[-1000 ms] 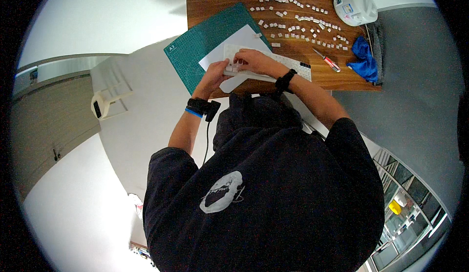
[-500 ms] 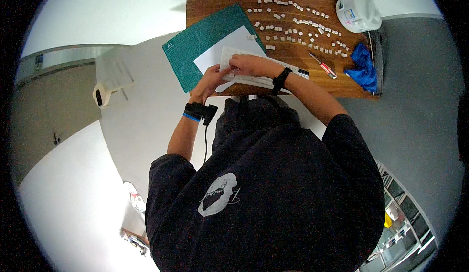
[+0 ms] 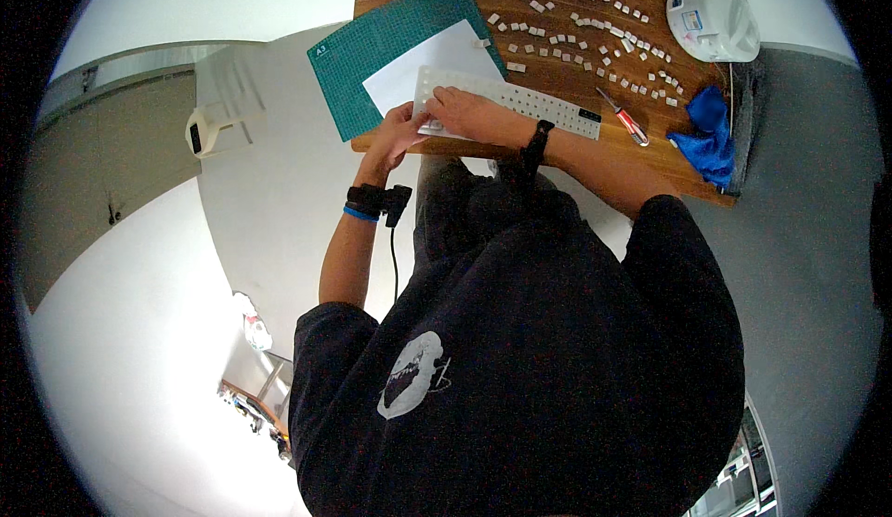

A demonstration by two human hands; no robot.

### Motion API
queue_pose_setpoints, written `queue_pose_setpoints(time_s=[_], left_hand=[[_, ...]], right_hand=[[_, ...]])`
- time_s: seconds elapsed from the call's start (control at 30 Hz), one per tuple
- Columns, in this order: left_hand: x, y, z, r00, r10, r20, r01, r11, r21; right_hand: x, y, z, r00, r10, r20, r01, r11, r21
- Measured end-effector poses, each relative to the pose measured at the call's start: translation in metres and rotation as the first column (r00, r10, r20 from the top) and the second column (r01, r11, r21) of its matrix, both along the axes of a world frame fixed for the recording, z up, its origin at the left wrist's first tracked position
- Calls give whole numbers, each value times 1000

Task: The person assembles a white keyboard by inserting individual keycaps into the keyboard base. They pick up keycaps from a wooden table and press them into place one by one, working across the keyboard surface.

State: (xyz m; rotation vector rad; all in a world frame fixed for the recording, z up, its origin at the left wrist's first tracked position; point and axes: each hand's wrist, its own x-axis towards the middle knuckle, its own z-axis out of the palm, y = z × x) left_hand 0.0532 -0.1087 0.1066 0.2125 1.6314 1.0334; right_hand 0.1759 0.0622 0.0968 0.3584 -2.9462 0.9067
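Note:
A white keyboard [image 3: 550, 108] lies near the table's front edge, its near-left part on a sheet of paper. Rows of small dark spots show along its bare face where no keycaps sit. My left hand [image 3: 401, 132] grips its left end, thumb and fingers closed at the corner. Over that same end bends my right hand [image 3: 472, 115], its fingers curled down and close together near the left fingertips. Whatever is between the right fingers is hidden. Many loose white keycaps [image 3: 535, 30] are laid out in rough rows beyond the keyboard.
A green cutting mat [image 3: 348, 90] with white paper [image 3: 437, 50] on it lies at the left. To the right are a red-handled screwdriver [image 3: 632, 128], a blue cloth [image 3: 703, 136] and a white bucket [image 3: 714, 23]. A black cable [image 3: 394, 266] hangs from my left wrist.
The whole view has shifted, so the table sits higher in it. More of the keyboard's face shows to the right of my right hand. Both hands stay at its left end.

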Motion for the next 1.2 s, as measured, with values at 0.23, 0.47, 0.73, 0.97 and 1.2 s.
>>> queue_pose_setpoints(time_s=[0.23, 0.47, 0.73, 0.97, 1.2], left_hand=[[7, 10, 12, 1000, -8, -25, 6, 998, -66], [1, 6, -3, 996, 80, 35, -80, 997, -4], [11, 6, 2, 999, 2, -32, -3, 1000, -15], [17, -8, -13, 1000, -12, -13, 11, 997, -80], [16, -14, -24, 997, 76, 6, -76, 997, 7]], right_hand=[[11, 18, 5, 992, 1, 125, 22, 983, -180], [17, 22, -7, 988, -114, 103, 151, 847, -510], [6, 20, -11, 963, -105, 248, 211, 866, -453], [6, 4, -12, 931, -101, 351, 264, 851, -455], [10, -11, -2, 953, -1, 304, 145, 882, -449]])
